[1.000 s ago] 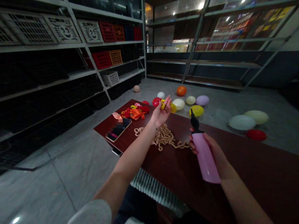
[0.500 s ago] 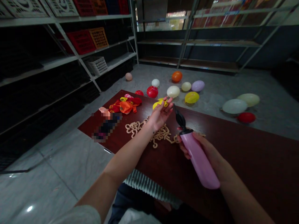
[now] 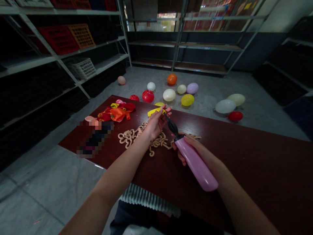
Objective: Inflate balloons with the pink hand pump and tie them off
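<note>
Your left hand (image 3: 156,125) has its fingers closed narrowly on a limp yellow balloon (image 3: 154,111), held above the surface (image 3: 244,163) with its neck toward you and its flat body pointing away to the left. Your right hand (image 3: 207,155) wraps around the barrel of a pink pump (image 3: 197,166), which slants up so that its black nozzle (image 3: 172,126) meets the balloon's neck at your left fingertips. I cannot tell whether the tip is inside the neck or only at its mouth.

As far as the view shows, this balloon is not yet filled: you have it lined up with the pump, but it has no roundness. Several others look already done. On the floor (image 3: 44,189) beyond the surface lie rounded balloons, among them an orange balloon (image 3: 172,79), a lavender balloon (image 3: 192,88), a cream balloon (image 3: 169,95) and, well off to the right, a red balloon (image 3: 235,116).

What looks left over is the pile of limp balloons (image 3: 117,113), mostly red and orange, at the far left of the surface, with a peach limp balloon (image 3: 92,120) just beside it. Tangled beige strands (image 3: 128,135) lie below your left hand, and a dark blurred object (image 3: 97,138) sits near the left edge.
</note>
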`<state>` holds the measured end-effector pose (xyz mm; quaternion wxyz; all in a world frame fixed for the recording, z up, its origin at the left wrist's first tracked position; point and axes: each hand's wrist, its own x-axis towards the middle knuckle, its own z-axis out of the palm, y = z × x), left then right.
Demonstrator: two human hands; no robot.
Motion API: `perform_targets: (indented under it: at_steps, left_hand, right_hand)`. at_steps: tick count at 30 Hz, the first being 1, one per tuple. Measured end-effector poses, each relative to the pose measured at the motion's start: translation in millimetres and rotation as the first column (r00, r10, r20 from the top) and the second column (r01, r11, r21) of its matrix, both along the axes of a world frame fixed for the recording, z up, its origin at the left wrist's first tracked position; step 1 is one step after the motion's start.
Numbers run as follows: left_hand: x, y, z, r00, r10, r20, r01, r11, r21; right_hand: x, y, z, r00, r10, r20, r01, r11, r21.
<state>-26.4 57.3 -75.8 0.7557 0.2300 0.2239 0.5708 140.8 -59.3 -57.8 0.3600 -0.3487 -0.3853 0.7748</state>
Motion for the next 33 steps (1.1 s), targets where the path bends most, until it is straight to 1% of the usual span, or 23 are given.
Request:
perform_targets:
  at_steps: [4, 9, 13, 16, 19, 23, 26, 30, 33]
  left_hand:
    - [-0.2, -0.6, 0.8, 1.000, 0.015, 0.011, -0.015, 1.000, 0.023]
    - [4.8, -5.9, 5.1, 1.000, -0.007, -0.007, 0.007, 0.997, 0.072]
    - [9.9, -15.1, 10.8, 0.998, -0.052, -0.043, 0.055, 0.995, 0.082]
    - [12.5, -20.8, 11.9, 0.994, -0.080, -0.080, 0.086, 0.994, 0.073]
    - [14.3, -23.9, 10.5, 0.988, -0.100, -0.120, 0.109, 0.991, 0.075]
    - [16.1, -26.3, 9.2, 0.976, -0.132, -0.173, 0.156, 0.979, 0.130]
    - [16.6, -27.4, 8.8, 0.966, -0.150, -0.210, 0.182, 0.973, 0.141]
    - [12.9, -26.2, 8.6, 0.941, -0.204, -0.268, 0.258, 0.949, 0.183]
    - [7.0, -25.8, 13.0, 0.919, -0.238, -0.314, 0.308, 0.930, 0.198]
  right_hand:
    - [3.0, 3.4, -5.4, 1.000, 0.017, -0.019, -0.017, 1.000, 0.016]
    - [1.6, 3.0, -1.7, 0.999, 0.021, -0.031, -0.021, 1.000, 0.000]
    - [0.7, 1.1, 4.1, 0.999, -0.003, -0.039, 0.002, 1.000, -0.023]
    - [0.6, 1.0, 6.1, 0.999, -0.026, -0.024, 0.026, 0.999, -0.035]
    - [0.9, 1.8, 5.0, 0.999, -0.019, -0.043, 0.018, 1.000, -0.023]
    - [2.7, 1.9, 1.9, 0.997, -0.024, -0.076, 0.022, 0.999, -0.029]
    - [3.5, 1.1, 1.5, 0.995, -0.013, -0.102, 0.010, 1.000, -0.026]
    - [3.5, 0.3, 2.7, 0.991, 0.009, -0.132, -0.013, 0.999, -0.031]
    - [3.5, 0.2, 3.1, 0.987, 0.034, -0.156, -0.041, 0.998, -0.038]
